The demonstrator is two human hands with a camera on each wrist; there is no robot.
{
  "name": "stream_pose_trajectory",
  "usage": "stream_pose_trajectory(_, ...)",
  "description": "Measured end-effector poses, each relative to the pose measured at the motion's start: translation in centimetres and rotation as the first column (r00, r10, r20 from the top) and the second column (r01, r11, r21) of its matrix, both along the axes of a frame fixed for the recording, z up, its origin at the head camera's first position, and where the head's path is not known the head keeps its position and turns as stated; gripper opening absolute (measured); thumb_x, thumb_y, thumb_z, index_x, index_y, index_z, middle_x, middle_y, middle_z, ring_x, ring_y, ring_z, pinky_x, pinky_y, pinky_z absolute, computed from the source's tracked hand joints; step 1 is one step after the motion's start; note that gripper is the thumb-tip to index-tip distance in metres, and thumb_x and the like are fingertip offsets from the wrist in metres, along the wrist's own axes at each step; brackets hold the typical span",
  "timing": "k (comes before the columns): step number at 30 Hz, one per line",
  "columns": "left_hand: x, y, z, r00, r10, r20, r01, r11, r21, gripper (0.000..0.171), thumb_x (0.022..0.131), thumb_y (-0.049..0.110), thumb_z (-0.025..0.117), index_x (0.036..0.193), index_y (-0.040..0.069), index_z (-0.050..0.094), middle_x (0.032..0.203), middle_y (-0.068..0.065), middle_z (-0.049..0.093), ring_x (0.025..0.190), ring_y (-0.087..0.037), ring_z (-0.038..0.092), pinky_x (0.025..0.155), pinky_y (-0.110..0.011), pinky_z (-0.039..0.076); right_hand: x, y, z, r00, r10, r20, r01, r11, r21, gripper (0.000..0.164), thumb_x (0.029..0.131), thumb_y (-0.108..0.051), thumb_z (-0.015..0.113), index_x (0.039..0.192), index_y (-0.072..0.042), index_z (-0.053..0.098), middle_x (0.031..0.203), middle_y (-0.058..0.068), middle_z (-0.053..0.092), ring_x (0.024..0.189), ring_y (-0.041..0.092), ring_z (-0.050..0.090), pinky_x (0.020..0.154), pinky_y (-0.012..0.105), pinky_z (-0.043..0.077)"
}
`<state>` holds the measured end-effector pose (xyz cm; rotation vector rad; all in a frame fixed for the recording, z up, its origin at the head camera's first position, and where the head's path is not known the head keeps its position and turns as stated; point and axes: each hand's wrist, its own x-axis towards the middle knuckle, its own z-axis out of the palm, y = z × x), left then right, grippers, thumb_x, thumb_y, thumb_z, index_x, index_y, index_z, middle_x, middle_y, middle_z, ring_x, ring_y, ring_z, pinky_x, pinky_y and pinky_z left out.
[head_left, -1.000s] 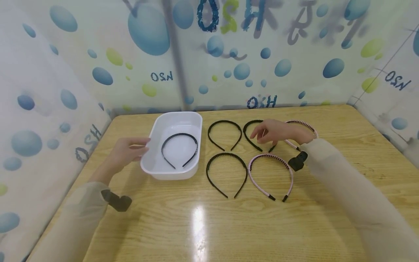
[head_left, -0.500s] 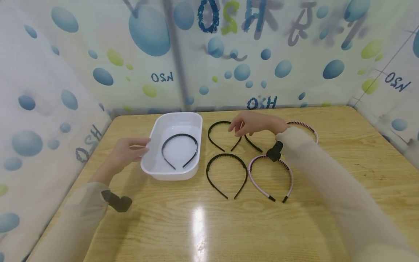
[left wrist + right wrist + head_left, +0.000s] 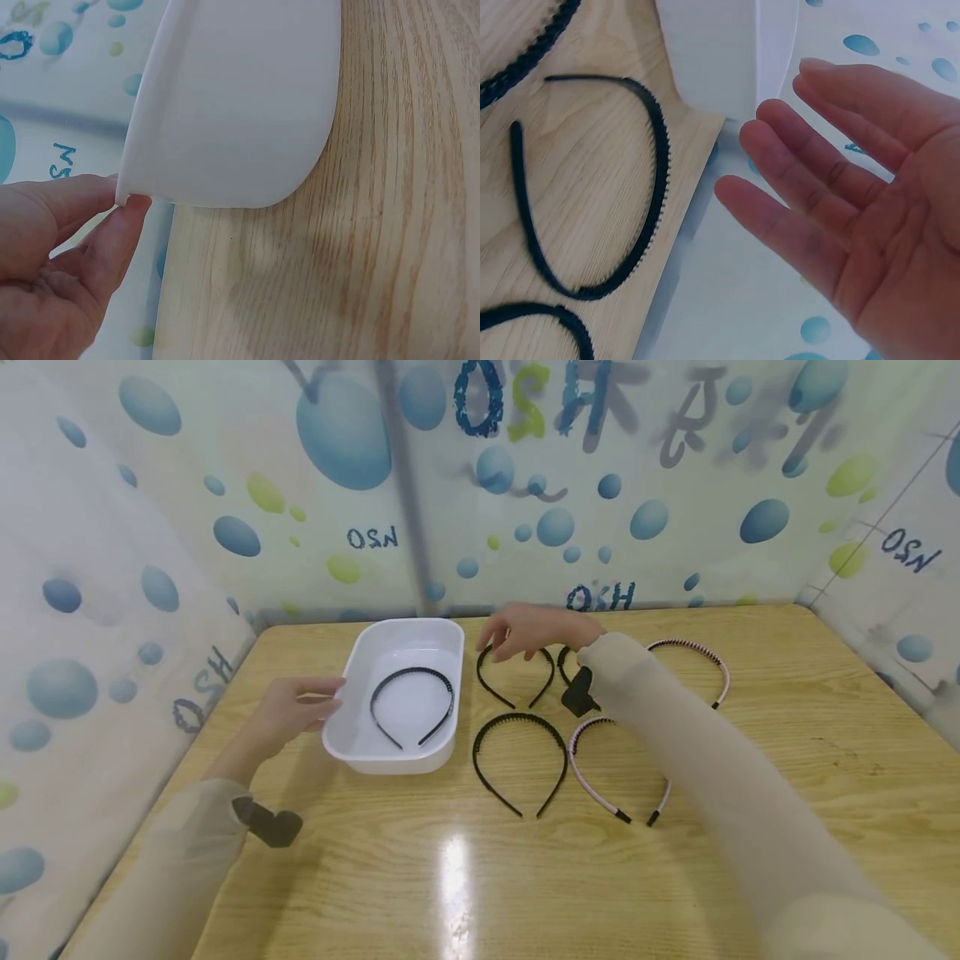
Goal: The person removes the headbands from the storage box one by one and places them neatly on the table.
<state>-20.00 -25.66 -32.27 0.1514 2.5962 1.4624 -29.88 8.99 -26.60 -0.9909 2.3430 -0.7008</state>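
With thumb and fingers, my left hand (image 3: 296,706) pinches the left rim of a white plastic basin (image 3: 393,763); the left wrist view shows the fingertips at the lip of the basin (image 3: 240,112). Inside lies a black headband (image 3: 412,669). My right hand (image 3: 521,631) hovers over the top of another black headband (image 3: 552,675), fingers loosely bent and holding nothing. In the right wrist view, the hand (image 3: 877,172) is off to the side of that headband (image 3: 661,142), its palm visible.
A third black headband (image 3: 520,716) lies in front, beside a pink-and-black one (image 3: 575,768) partly covered by the right sleeve. Behind the right wrist, another black headband (image 3: 561,660) is mostly hidden. A second pink-and-black headband (image 3: 726,677) lies farther right. A patterned curtain (image 3: 495,527) borders the table.
My right hand has moved left, from above the right-hand black headband to above the one nearer the basin. The left hand and the basin have stayed in place.
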Motion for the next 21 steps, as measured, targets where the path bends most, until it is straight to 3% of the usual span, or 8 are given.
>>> stream_pose_trajectory(10,-0.1,0.0,-0.2,1.000,0.005,0.014,-0.005,1.000,0.002,0.042,0.090,0.003,0.055,0.128,-0.012,0.044,0.131,-0.029,0.043,0.114,-0.040,0.047,0.080,-0.029,0.054,-0.7,-4.0,0.7,1.000,-0.011,0.001,0.011,1.000,-0.016,0.030,0.089,-0.009,0.059,0.118,-0.006,0.061,0.103,0.011,0.063,0.087,0.021,0.057,0.061,0.033,0.055)
stream_pose_trajectory(21,0.0,0.0,-0.2,1.000,0.005,-0.007,-0.005,1.000,0.003,0.042,0.090,0.002,0.055,0.127,-0.014,0.043,0.127,-0.032,0.044,0.113,-0.041,0.047,0.079,-0.028,0.054,-0.9,-7.1,1.3,0.997,-0.067,0.038,0.068,0.997,-0.019,0.028,0.089,-0.013,0.060,0.117,-0.013,0.061,0.104,0.005,0.062,0.095,0.021,0.058,0.075,0.035,0.055)
